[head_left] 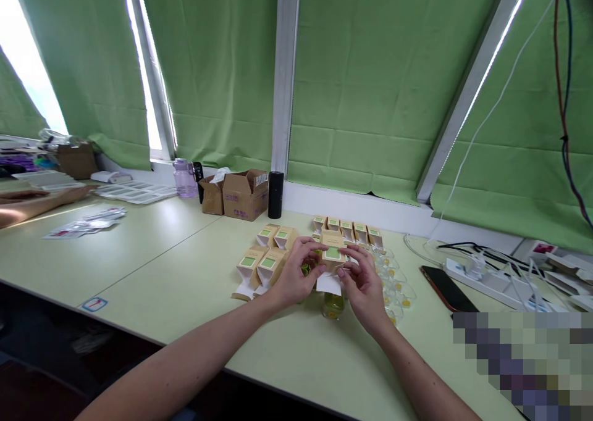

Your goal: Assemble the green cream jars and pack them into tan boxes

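Observation:
Both my hands hold one small tan cardboard box (332, 242) with a green label, its white flap hanging toward me. My left hand (300, 273) grips the box's left side between thumb and fingers. On the right side, my right hand (362, 280) pinches near the flap. Just below the flap a small glass jar of yellow-green content (333, 307) stands on the table, partly covered. Beside my left hand stand several like boxes (249, 262) with open flaps. A row of further boxes (347, 228) lies behind, and several clear glass pieces with yellow dots (397, 279) sit to the right.
Cardboard cartons (245, 195), a black cylinder (275, 195) and a purple bottle (185, 179) stand along the back. A phone (447, 288) and a power strip (486, 283) with cables lie right. Another person's arm (46, 203) rests far left, near flat packets (88, 221).

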{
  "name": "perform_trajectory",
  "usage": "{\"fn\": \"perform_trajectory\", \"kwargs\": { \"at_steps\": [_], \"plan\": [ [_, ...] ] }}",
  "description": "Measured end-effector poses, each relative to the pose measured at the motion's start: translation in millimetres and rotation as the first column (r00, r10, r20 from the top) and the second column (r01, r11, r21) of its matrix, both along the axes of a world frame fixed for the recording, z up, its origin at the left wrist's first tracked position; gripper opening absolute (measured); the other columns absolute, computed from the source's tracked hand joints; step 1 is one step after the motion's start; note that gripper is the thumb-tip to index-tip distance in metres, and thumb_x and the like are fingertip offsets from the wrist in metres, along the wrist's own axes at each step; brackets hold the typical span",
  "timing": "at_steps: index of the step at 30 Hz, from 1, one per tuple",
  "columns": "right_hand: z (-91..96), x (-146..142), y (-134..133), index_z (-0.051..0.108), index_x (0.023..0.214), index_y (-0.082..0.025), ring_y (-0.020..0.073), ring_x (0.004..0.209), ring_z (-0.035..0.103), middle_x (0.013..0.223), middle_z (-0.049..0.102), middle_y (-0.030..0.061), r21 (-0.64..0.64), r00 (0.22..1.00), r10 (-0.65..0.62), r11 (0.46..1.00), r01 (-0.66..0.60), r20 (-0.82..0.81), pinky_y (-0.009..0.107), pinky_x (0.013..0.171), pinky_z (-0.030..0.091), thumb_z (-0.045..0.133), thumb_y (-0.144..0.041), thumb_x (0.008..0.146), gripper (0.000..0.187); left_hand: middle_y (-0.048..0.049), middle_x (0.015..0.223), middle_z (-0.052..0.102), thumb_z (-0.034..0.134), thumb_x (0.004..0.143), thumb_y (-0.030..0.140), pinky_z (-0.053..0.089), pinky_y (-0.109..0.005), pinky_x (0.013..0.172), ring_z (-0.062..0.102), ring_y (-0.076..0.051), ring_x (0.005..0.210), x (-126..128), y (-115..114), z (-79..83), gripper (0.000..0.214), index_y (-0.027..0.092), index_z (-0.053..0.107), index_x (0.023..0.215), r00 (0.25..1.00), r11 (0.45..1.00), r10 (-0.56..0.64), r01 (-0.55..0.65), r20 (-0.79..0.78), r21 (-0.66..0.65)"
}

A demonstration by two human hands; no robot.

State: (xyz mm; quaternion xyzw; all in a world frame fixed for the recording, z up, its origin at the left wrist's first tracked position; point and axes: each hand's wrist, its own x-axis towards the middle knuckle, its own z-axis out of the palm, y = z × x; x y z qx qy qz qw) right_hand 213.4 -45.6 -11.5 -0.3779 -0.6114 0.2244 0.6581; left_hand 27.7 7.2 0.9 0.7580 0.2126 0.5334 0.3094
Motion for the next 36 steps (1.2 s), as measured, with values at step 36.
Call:
{"fn": "perform_trajectory", "kwargs": {
  "at_steps": [36],
  "plan": [
    [2.6,-2,-6,0.073,0.131,-0.033,0.02,0.102,0.071,0.144,0.047,0.0108,0.021,1.0,-0.004,1.0,0.004,0.011,0.043,0.096,0.065,0.066,-0.042,0.103,0.031,-0.0144,0.138,0.055,0.076,0.094,0.054,0.053,-0.041,0.105,0.059,-0.029,0.126,-2,0,-2.1,0.07,0.027,0.046,0.15,0.953,0.926,-0.283,0.301,0.11,-0.229]
  ]
}}
